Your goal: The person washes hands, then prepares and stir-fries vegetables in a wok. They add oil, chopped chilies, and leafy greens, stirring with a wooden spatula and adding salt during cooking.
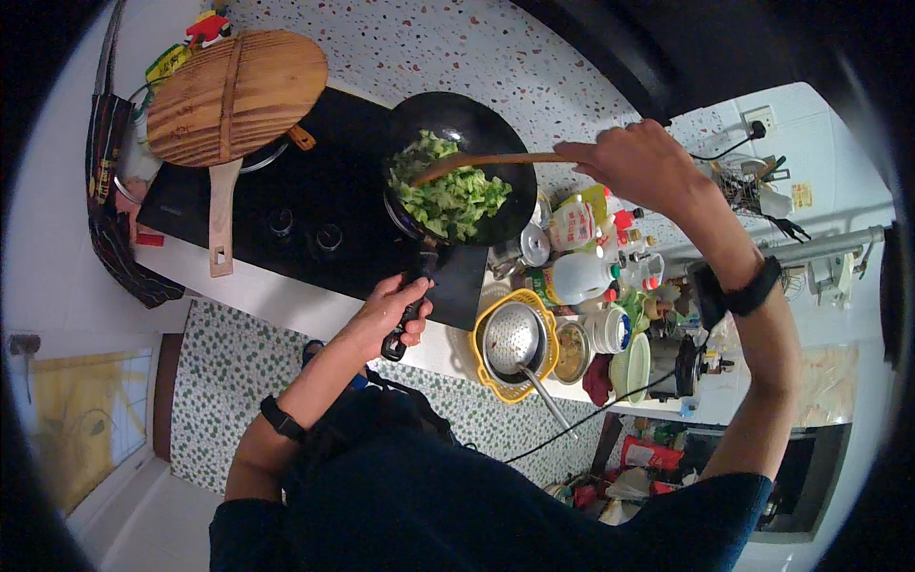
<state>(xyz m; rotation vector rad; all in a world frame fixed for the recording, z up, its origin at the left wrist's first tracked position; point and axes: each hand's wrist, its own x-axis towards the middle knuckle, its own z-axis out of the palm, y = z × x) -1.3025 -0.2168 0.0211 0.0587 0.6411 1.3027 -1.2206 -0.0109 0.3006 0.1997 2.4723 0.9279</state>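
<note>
Chopped leafy greens (462, 202) lie in a black wok (510, 205) on the right side of the black cooktop (286, 195). My left hand (393, 315) is wrapped round the wok's black handle (394, 345). From the right, my right hand (637, 164) grips the end of a wooden spatula (505, 159). The spatula slants down to the left across the wok, its far end among the greens at their left side and slightly blurred. A few leaf edges beneath it are hidden.
A round wooden lid (276, 86) and a long wooden handle (221, 214) cover the left burner. Right of the wok stand bottles (577, 276), a yellow basket (478, 355) holding a metal skimmer (512, 334), and a bowl (572, 353). A black cord (572, 427) runs past the counter.
</note>
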